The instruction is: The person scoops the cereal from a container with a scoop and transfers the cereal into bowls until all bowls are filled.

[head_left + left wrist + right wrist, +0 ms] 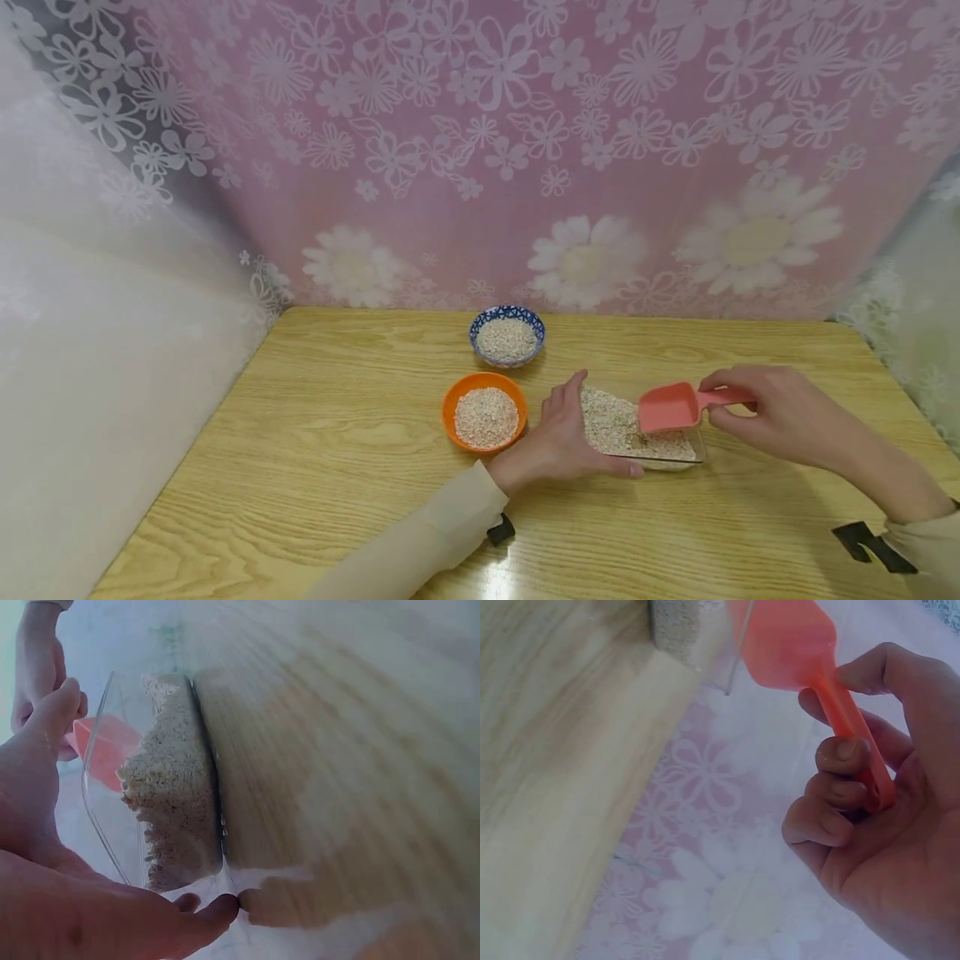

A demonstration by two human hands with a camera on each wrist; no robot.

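Note:
A clear rectangular container (702, 450) of pale oat flakes (611, 421) stands on the table at right of centre. My left hand (558, 437) holds its left end, thumb along the near side and the other fingers around the far side. Over the container's right part, my right hand (772, 412) grips the handle of a coral-red plastic scoop (667, 407). In the right wrist view the fingers (840, 791) curl round that handle. The scoop is tilted low at the flakes (176, 780); whether it carries any is unclear.
An orange bowl (447, 410) of similar flakes stands just left of my left hand. Behind it is a blue-and-white patterned bowl (475, 336), also holding flakes. The wooden table (337, 450) meets a pink floral curtain (450, 208) at its back edge.

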